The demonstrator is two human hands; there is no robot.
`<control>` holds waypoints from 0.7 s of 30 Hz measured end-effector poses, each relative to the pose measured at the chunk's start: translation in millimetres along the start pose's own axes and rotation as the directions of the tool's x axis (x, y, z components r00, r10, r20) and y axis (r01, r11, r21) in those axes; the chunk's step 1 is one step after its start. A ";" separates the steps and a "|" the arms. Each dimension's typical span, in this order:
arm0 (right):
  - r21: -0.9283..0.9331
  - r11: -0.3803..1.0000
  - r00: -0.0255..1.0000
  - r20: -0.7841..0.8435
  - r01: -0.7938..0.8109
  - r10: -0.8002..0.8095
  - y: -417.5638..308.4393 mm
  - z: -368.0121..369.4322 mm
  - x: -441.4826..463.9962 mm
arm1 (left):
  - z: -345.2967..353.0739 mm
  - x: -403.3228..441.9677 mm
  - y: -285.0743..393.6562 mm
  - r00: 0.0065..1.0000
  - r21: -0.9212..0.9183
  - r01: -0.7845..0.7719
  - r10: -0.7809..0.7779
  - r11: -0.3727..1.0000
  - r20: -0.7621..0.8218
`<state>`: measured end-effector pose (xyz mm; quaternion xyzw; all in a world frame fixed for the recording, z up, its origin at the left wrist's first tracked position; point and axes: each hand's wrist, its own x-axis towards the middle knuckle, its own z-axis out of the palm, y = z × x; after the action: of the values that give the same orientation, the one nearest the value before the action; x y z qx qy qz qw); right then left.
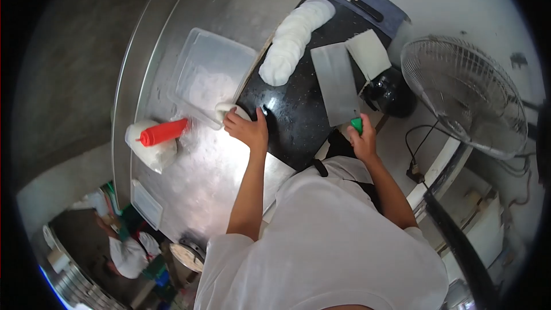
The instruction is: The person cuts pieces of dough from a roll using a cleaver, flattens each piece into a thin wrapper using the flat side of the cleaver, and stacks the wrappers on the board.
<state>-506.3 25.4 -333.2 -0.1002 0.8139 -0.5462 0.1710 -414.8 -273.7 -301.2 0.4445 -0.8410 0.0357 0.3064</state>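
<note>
My left hand [248,129] is at the left edge of the black work board [281,120], its fingers bent over a white piece of dough [222,109]. That dough lies by the near corner of a clear plastic tub [185,74]. At the board's right near edge, my right hand [364,141] is closed around a green-handled tool [357,124]; its working end is hard to make out. Beside it lies a flat grey rectangular sheet [334,83]. A row of overlapping white dough rounds [293,40] runs along the far left part of the board.
A red squeeze bottle [163,132] rests on a white-filled plastic bag [150,149] on the steel table [206,166]. To the right are a pale cloth [368,54], a black round object [393,93] and a fan [465,95]. Another person [129,255] is at lower left.
</note>
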 end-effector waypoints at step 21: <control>-0.391 0.662 0.533 0.846 0.639 -0.015 -131.3 47.4 33.5 | -27.0 -93.6 -109.8 0.950 -0.522 0.104 0.070 0.847 0.303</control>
<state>-521.9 -77.2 -234.0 -0.5468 0.7500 -0.1376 0.3458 -278.2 -262.9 -353.9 0.3499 -0.8513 -0.2714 0.2815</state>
